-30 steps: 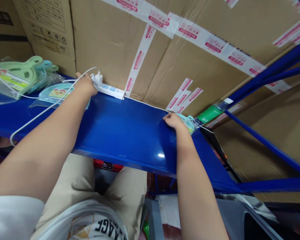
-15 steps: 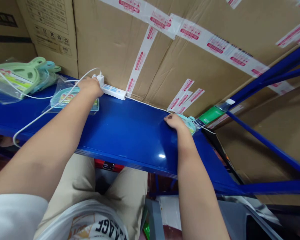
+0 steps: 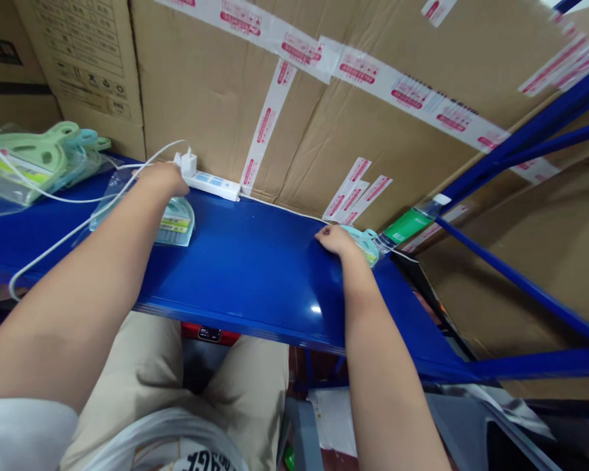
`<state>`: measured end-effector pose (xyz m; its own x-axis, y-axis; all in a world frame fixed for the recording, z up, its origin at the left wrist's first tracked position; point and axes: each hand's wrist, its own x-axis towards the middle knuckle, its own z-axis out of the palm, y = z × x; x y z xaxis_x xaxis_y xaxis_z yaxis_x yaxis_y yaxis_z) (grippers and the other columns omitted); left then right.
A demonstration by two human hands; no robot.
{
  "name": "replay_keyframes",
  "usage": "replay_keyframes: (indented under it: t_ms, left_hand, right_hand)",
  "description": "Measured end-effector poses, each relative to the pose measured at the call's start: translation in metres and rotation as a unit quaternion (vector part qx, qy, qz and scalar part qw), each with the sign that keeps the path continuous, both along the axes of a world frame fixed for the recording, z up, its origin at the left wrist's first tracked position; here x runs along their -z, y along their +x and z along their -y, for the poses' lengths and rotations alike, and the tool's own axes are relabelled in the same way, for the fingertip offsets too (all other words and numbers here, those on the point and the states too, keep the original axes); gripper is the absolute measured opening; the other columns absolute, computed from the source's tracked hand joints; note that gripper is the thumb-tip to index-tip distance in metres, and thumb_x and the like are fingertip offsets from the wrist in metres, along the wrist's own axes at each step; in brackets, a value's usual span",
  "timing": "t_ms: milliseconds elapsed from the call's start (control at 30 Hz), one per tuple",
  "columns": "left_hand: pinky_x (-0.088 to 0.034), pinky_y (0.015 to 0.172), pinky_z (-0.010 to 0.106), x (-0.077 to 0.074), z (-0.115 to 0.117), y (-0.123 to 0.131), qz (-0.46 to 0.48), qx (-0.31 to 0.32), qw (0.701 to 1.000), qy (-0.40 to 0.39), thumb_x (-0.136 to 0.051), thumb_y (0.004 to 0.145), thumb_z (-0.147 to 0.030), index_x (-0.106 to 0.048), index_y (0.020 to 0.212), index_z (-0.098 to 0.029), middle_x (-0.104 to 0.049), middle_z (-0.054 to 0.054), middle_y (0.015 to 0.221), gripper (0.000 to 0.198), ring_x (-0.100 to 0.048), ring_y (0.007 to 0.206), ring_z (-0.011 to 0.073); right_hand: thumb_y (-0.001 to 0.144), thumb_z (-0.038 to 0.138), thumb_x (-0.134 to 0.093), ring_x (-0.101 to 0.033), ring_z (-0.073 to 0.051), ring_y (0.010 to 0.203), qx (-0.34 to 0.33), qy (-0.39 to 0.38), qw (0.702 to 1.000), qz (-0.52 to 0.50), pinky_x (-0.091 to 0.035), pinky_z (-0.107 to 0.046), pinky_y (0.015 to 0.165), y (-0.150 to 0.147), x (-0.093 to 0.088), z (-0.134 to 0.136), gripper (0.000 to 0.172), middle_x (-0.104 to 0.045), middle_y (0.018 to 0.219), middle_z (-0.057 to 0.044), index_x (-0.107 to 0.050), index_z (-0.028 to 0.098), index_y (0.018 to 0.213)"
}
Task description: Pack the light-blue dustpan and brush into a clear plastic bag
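My left hand [image 3: 161,176] reaches to the back left of the blue shelf [image 3: 255,261], beside the white power strip [image 3: 213,186] and its plugged-in white charger [image 3: 189,161]. Its fingers are hidden behind the hand. Below and partly under my forearm lies a light-blue dustpan [image 3: 179,219] in clear plastic wrap, with a yellow-green label. My right hand [image 3: 336,239] rests low at the back right, fingers curled in and nothing visible in them. Just behind it is a small wrapped light-blue dustpan [image 3: 366,242], partly covered by the hand.
Wrapped green and blue dustpans [image 3: 34,157] lie at the far left, crossed by a white cable [image 3: 59,252]. Large taped cardboard boxes [image 3: 201,91] stand along the back. A green-labelled bottle [image 3: 412,222] leans near a blue frame bar [image 3: 515,281] on the right.
My left hand has shifted slightly left, and the dustpan beneath that arm has slid toward the shelf's front edge, showing more of its label. My right hand stays in nearly the same place.
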<state>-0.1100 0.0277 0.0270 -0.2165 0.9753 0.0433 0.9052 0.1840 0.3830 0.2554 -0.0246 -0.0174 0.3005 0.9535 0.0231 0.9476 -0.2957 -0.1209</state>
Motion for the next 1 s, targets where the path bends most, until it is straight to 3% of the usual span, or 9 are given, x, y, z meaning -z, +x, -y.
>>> replay_keyframes:
  t_ms: [100, 200, 333, 400, 500, 633, 800, 900, 1000]
  left_hand:
    - [-0.040, 0.112, 0.055, -0.009, 0.013, 0.021, -0.106, 0.014, 0.992, -0.063, -0.067, 0.078, -0.021, -0.055, 0.138, -0.005, -0.055, 0.026, 0.147, 0.064, -0.050, 0.137, 0.0410]
    - [-0.047, 0.105, 0.047, -0.004, 0.023, 0.053, -0.112, 0.121, 0.986, -0.025, -0.066, 0.077, -0.022, -0.064, 0.128, -0.011, -0.064, 0.022, 0.137, 0.052, -0.058, 0.130, 0.0390]
    - [-0.050, 0.095, 0.034, 0.015, 0.029, 0.090, 0.025, 0.330, 0.940, 0.081, -0.067, 0.077, -0.026, -0.070, 0.113, -0.019, -0.074, 0.011, 0.118, 0.037, -0.068, 0.110, 0.0263]
    - [-0.050, 0.093, 0.033, 0.017, 0.029, 0.096, 0.104, 0.376, 0.913, 0.116, -0.069, 0.077, -0.032, -0.073, 0.105, -0.020, -0.075, 0.008, 0.109, 0.031, -0.069, 0.103, 0.0234]
    - [-0.050, 0.088, 0.032, 0.011, 0.022, 0.085, 0.194, 0.319, 0.911, 0.175, -0.063, 0.079, -0.032, -0.073, 0.100, -0.018, -0.075, 0.007, 0.100, 0.027, -0.068, 0.095, 0.0204]
    - [-0.049, 0.086, 0.031, 0.019, 0.003, 0.063, 0.145, 0.224, 0.951, 0.155, -0.063, 0.074, -0.025, -0.075, 0.088, -0.019, -0.075, 0.008, 0.090, 0.019, -0.069, 0.094, 0.0234]
    - [-0.050, 0.083, 0.029, 0.043, -0.007, 0.063, 0.035, 0.258, 0.964, 0.059, -0.060, 0.073, -0.025, -0.076, 0.092, -0.020, -0.077, 0.008, 0.094, 0.025, -0.071, 0.095, 0.0258]
    - [-0.050, 0.085, 0.029, 0.046, -0.005, 0.067, -0.005, 0.256, 0.965, 0.048, -0.056, 0.077, -0.027, -0.075, 0.102, -0.020, -0.078, 0.009, 0.099, 0.032, -0.071, 0.099, 0.0255]
    - [-0.050, 0.087, 0.028, 0.044, -0.004, 0.067, -0.012, 0.252, 0.967, 0.040, -0.056, 0.078, -0.025, -0.075, 0.106, -0.020, -0.078, 0.010, 0.102, 0.034, -0.072, 0.102, 0.0255]
  right_hand:
    - [0.087, 0.025, -0.062, -0.071, -0.021, 0.090, -0.004, 0.019, 1.000, -0.008, -0.049, -0.028, 0.084, 0.004, 0.001, -0.002, 0.012, -0.077, 0.094, -0.007, -0.072, 0.020, 0.087]
    - [0.086, 0.025, -0.064, -0.070, -0.022, 0.086, -0.007, 0.055, 0.997, -0.044, -0.050, -0.029, 0.082, 0.002, 0.000, -0.002, 0.009, -0.075, 0.087, -0.007, -0.070, 0.020, 0.080]
    - [0.096, 0.029, -0.055, -0.064, -0.014, 0.068, -0.046, 0.071, 0.967, -0.241, -0.048, -0.023, 0.060, -0.020, -0.005, 0.000, 0.019, -0.073, 0.086, -0.006, -0.064, 0.019, 0.082]
    - [0.100, 0.031, -0.048, -0.061, -0.011, 0.061, -0.064, 0.052, 0.937, -0.339, -0.044, -0.021, 0.051, -0.035, -0.007, 0.003, 0.024, -0.072, 0.089, -0.006, -0.064, 0.019, 0.087]
    - [0.099, 0.033, -0.052, -0.059, -0.010, 0.060, -0.093, 0.011, 0.915, -0.393, -0.043, -0.019, 0.047, -0.049, -0.008, 0.007, 0.021, -0.071, 0.089, -0.005, -0.064, 0.019, 0.091]
    - [0.082, 0.025, -0.074, -0.058, -0.009, 0.063, -0.164, -0.027, 0.907, -0.387, -0.042, -0.018, 0.047, -0.050, -0.005, 0.009, 0.018, -0.069, 0.086, -0.001, -0.068, 0.019, 0.097]
    - [0.074, 0.013, -0.075, -0.056, -0.008, 0.057, -0.178, -0.062, 0.899, -0.395, -0.038, -0.017, 0.044, -0.047, -0.005, 0.010, 0.020, -0.068, 0.073, 0.002, -0.069, 0.018, 0.092]
    - [0.077, 0.011, -0.072, -0.052, -0.007, 0.051, -0.192, -0.093, 0.893, -0.396, -0.038, -0.017, 0.043, -0.049, -0.007, 0.012, 0.008, -0.062, 0.062, 0.003, -0.069, 0.018, 0.079]
    - [0.080, 0.010, -0.069, -0.050, -0.007, 0.048, -0.180, -0.081, 0.887, -0.419, -0.039, -0.017, 0.043, -0.051, -0.006, 0.010, 0.014, -0.059, 0.058, 0.003, -0.066, 0.018, 0.069]
